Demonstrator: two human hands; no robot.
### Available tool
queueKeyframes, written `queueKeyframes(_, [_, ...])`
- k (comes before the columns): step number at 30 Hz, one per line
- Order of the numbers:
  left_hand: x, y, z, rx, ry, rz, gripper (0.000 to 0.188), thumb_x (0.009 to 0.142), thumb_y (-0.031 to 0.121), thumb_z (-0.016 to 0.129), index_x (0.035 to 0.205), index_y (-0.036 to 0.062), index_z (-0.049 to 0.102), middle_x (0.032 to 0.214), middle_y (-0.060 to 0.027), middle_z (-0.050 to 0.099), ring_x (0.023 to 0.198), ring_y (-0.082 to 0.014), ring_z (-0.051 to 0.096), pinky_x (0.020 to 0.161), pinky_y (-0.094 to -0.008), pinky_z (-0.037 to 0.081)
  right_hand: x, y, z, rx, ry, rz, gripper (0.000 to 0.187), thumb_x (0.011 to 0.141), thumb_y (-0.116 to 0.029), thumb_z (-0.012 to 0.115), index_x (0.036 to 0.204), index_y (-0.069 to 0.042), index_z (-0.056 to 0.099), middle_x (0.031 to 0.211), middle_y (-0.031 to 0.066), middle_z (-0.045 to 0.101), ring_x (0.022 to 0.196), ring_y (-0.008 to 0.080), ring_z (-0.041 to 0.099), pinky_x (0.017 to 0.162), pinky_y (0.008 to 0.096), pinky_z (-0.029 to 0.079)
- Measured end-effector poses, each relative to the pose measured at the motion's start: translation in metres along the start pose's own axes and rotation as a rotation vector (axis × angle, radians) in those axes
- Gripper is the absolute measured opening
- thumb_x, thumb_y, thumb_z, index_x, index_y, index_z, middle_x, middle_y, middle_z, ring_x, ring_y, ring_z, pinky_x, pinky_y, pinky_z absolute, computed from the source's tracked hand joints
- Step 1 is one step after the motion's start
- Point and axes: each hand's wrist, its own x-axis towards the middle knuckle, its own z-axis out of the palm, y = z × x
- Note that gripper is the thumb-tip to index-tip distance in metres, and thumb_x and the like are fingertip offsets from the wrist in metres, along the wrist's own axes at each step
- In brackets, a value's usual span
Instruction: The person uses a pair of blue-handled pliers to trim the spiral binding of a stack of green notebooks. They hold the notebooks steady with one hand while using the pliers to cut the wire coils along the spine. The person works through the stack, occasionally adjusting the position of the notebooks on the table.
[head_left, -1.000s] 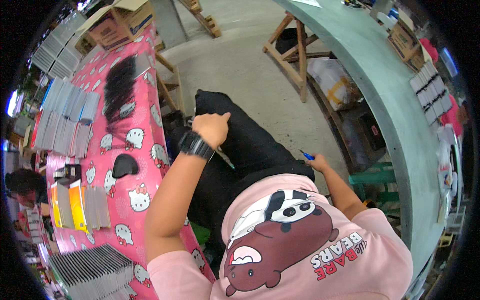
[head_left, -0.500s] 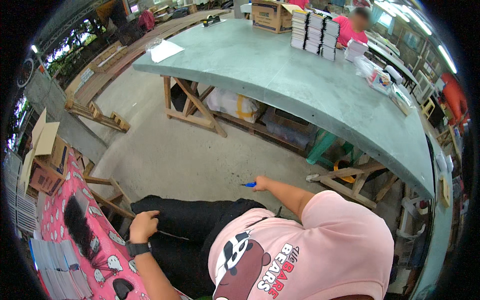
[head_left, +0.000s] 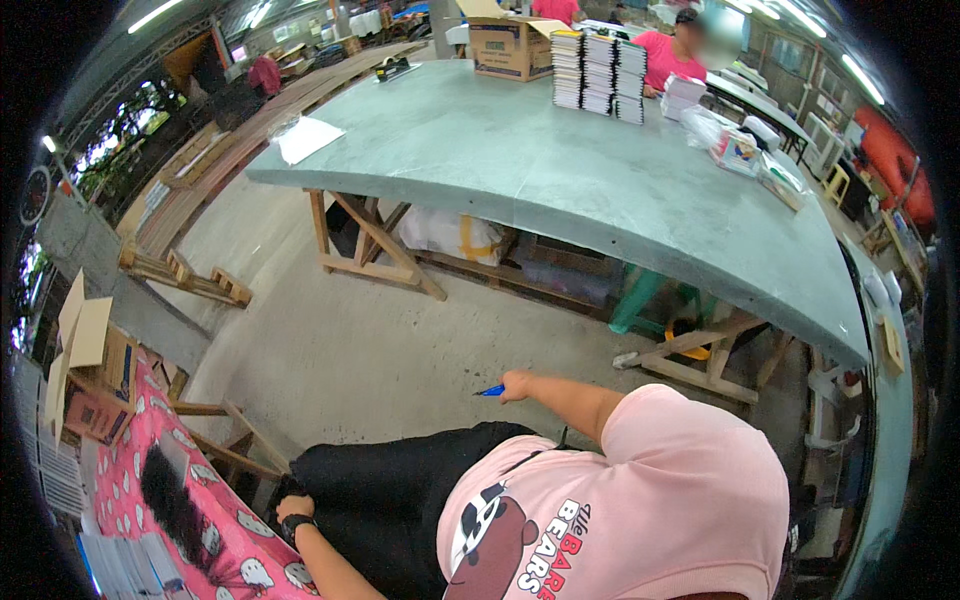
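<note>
My right hand (head_left: 515,386) is closed around a slim blue tool (head_left: 491,391) with a dark pointed tip, held out over the concrete floor. Whether it is a pen or a small cutter I cannot make out. Down by my black trousers (head_left: 370,495), beside the pink-covered table (head_left: 225,515), is my left hand (head_left: 294,507) with a dark watch on the wrist. Its fingers are mostly hidden against something dark. A black feathery bundle (head_left: 172,500) lies on the pink cover close to that hand.
A large grey-green table (head_left: 420,130) bears stacks of spiral-bound books (head_left: 598,75), a cardboard box (head_left: 510,52), white paper (head_left: 308,140) and a tape dispenser (head_left: 393,68). A person in pink (head_left: 672,60) is behind it. Open cartons (head_left: 105,385) and a book stack (head_left: 130,565) stand left.
My view has tilted up and swung slightly right. My left hand has moved down beside my leg, its fingers now less visible. My right hand still grips the blue tool.
</note>
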Motion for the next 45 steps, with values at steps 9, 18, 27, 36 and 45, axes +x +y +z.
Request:
queueKeyframes(9, [-0.026,0.015,-0.008,-0.017,0.277,0.122,0.04,0.075,0.036,0.065,0.09,-0.0013,0.065,0.098,-0.0207,0.063,0.096,-0.0308,0.061,0.079,-0.0379,0.05,-0.006,0.013,0.017,0.024,-0.074,0.1,0.039,0.062,-0.035,0.069,0.085,-0.004,0.067,0.081,0.0169,0.065,0.076,0.03,0.063,0.07,0.0413,0.049])
queueKeyframes(18, [-0.029,0.039,0.001,-0.067,0.341,0.218,0.036,0.078,0.033,0.063,0.093,0.0004,0.064,0.098,-0.0164,0.062,0.097,-0.0317,0.058,0.08,-0.0391,0.049,-0.001,0.026,0.006,0.01,-0.036,0.135,0.043,0.061,-0.037,0.069,0.091,-0.006,0.067,0.082,0.0159,0.066,0.078,0.0303,0.063,0.071,0.0417,0.049])
queueKeyframes(27, [-0.026,0.026,0.006,-0.129,0.316,0.207,0.03,0.076,0.026,0.062,0.09,-0.0008,0.063,0.104,-0.0176,0.059,0.101,-0.0321,0.055,0.083,-0.0399,0.047,0.005,0.011,0.006,0.067,-0.057,0.091,0.045,0.06,-0.04,0.069,0.087,-0.005,0.068,0.087,0.0178,0.065,0.08,0.0323,0.062,0.072,0.0421,0.049])
queueKeyframes(36, [-0.042,0.025,0.001,-0.273,0.242,0.149,0.032,0.076,0.029,0.063,0.09,0.0011,0.062,0.1,-0.0164,0.058,0.099,-0.0328,0.054,0.082,-0.0426,0.046,0.008,0.019,0.014,0.032,-0.015,0.072,0.046,0.059,-0.041,0.069,0.087,-0.005,0.068,0.085,0.0182,0.065,0.08,0.0326,0.062,0.071,0.0422,0.049])
queueKeyframes(45, [-0.026,0.01,0.013,-0.334,0.218,0.116,0.033,0.072,0.032,0.067,0.084,0.0018,0.062,0.096,-0.0162,0.059,0.094,-0.0339,0.055,0.079,-0.044,0.046,0.007,0.004,0.01,-0.013,-0.055,0.047,0.047,0.059,-0.04,0.069,0.091,-0.004,0.067,0.086,0.0181,0.065,0.081,0.0323,0.062,0.073,0.0418,0.049])
